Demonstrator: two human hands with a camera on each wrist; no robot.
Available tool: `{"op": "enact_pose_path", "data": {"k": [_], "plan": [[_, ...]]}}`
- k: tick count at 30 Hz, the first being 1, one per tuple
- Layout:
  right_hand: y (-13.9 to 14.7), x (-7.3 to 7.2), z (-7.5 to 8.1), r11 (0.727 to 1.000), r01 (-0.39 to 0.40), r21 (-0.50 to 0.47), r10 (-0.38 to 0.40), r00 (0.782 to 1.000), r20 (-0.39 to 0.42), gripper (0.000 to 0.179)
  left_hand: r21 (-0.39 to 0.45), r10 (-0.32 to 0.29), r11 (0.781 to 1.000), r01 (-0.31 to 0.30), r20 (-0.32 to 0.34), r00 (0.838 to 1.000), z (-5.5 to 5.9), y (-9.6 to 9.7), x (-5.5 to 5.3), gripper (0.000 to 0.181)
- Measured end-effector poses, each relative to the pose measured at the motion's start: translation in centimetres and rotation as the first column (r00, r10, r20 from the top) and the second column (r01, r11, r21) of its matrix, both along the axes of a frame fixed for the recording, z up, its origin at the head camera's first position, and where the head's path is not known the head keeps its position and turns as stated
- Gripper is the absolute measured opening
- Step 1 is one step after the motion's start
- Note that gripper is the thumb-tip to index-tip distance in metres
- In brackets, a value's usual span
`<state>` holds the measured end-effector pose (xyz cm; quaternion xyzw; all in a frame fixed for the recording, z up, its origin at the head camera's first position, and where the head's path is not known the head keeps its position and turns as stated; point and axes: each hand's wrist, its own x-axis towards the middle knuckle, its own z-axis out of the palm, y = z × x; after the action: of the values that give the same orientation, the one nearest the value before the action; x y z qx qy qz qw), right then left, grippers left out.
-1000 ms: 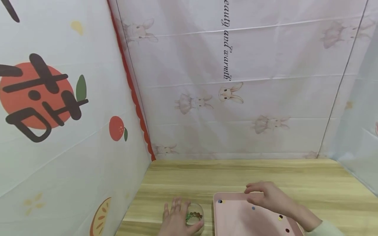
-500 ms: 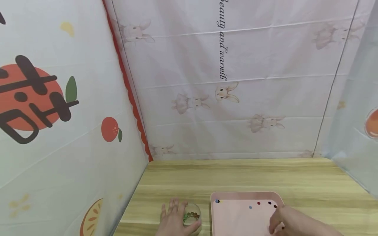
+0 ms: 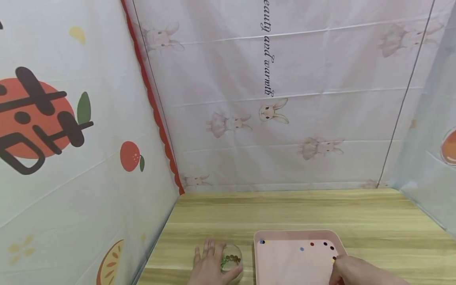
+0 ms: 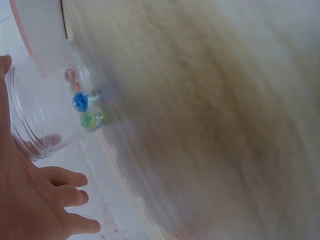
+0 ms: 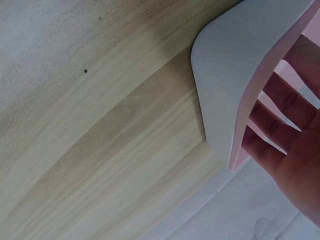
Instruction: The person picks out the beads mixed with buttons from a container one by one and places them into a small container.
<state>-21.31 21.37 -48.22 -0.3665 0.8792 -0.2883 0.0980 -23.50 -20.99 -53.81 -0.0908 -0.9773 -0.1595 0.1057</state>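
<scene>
My left hand [image 3: 210, 267] grips a clear jar [image 3: 236, 250] near its mouth, thumb and index finger on either side, other fingers spread. In the left wrist view, glass marbles show at the bottom of the jar [image 4: 52, 100], among them a blue marble [image 4: 81, 102] and a green marble [image 4: 91, 121]. My right hand [image 3: 352, 271] reaches over the right side of a pink tray [image 3: 292, 235], fingers bent downward inside it. The tray's wall [image 5: 225, 75] hides those fingertips in the right wrist view, and I cannot tell whether they hold anything.
Small round pieces lie in the tray: a blue piece [image 3: 302, 249], a red piece [image 3: 312, 244], dark ones at the far right corner and a little group [image 3: 263, 242] at the far left. Printed cloth walls [image 3: 149, 221] border the wooden table [image 3: 228, 213].
My right hand has come down from above the tray's far side to its right side, toward me. Several pieces at the tray's far right have shifted. My left hand stays on the jar.
</scene>
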Motion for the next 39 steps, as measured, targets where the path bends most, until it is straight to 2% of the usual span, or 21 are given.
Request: {"op": "enact_pose_path", "data": {"k": [3, 9, 13, 15, 20, 26, 27, 29, 31, 34, 36, 37, 38, 39], "plan": [[-0.1, 0.2, -0.2, 1.0, 0.011, -0.011, -0.011, 1.0, -0.004, 0.034, 0.0, 0.0, 1.0, 0.0, -0.004, 1.0, 0.0, 0.0, 0.0, 0.093], [-0.2, 0.0, -0.6, 0.999, -0.032, -0.036, 0.032, 0.999, 0.003, 0.035, -0.001, -0.004, 1.0, 0.004, -0.002, 1.0, 0.0, 0.0, 0.0, 0.092], [-0.5, 0.1, -0.4, 0.997, -0.069, -0.027, 0.068, 0.997, -0.034, 0.036, -0.009, -0.003, 1.0, 0.003, -0.008, 1.0, 0.0, 0.0, 0.0, 0.092], [-0.7, 0.0, -0.3, 0.995, -0.093, -0.039, 0.092, 0.995, -0.025, 0.037, -0.011, 0.0, 1.0, 0.0, -0.011, 1.0, 0.0, 0.0, 0.1, 0.092], [-1.0, -0.3, -0.5, 0.985, -0.159, -0.07, 0.155, 0.986, -0.063, 0.038, -0.006, 0.001, 1.0, -0.001, -0.009, 1.0, -0.1, 0.1, 0.1, 0.092], [-1.2, -0.8, -1.1, 0.966, -0.23, -0.121, 0.233, 0.973, 0.004, 0.041, -0.001, 0.0, 1.0, 0.0, 0.0, 1.0, -0.2, 0.1, 0.1, 0.094], [-1.2, -0.8, -1.2, 0.961, -0.242, -0.135, 0.244, 0.97, -0.004, 0.041, -0.002, 0.0, 1.0, 0.0, 0.0, 1.0, -0.2, 0.0, 0.1, 0.094], [-1.3, -0.9, -1.4, 0.954, -0.267, -0.137, 0.259, 0.963, -0.075, 0.043, -0.006, -0.002, 1.0, 0.002, 0.0, 1.0, -0.2, 0.0, 0.1, 0.094], [-1.4, -1.0, -1.5, 0.949, -0.29, -0.125, 0.265, 0.946, -0.186, 0.043, -0.006, -0.005, 1.0, 0.005, 0.001, 1.0, -0.2, 0.0, 0.1, 0.093], [-1.4, -1.0, -1.6, 0.956, -0.28, -0.093, 0.248, 0.933, -0.259, 0.044, -0.007, -0.008, 1.0, 0.008, 0.002, 1.0, -0.2, 0.0, 0.1, 0.093], [-1.5, -1.1, -1.7, 0.965, -0.254, -0.062, 0.228, 0.934, -0.277, 0.043, -0.008, -0.009, 1.0, 0.009, 0.003, 1.0, -0.1, 0.0, 0.0, 0.094], [-1.5, -1.1, -1.8, 0.968, -0.248, -0.042, 0.224, 0.927, -0.302, 0.042, -0.009, -0.008, 1.0, 0.008, 0.003, 1.0, -0.1, 0.0, 0.0, 0.094], [-1.5, -1.1, -1.9, 0.972, -0.235, -0.031, 0.215, 0.931, -0.296, 0.041, -0.01, -0.007, 1.0, 0.007, 0.003, 1.0, -0.1, 0.0, 0.0, 0.094], [-1.6, -1.1, -1.9, 0.973, -0.231, -0.022, 0.212, 0.923, -0.32, 0.04, -0.009, -0.006, 1.0, 0.006, 0.004, 1.0, -0.1, 0.0, 0.0, 0.094]]}}
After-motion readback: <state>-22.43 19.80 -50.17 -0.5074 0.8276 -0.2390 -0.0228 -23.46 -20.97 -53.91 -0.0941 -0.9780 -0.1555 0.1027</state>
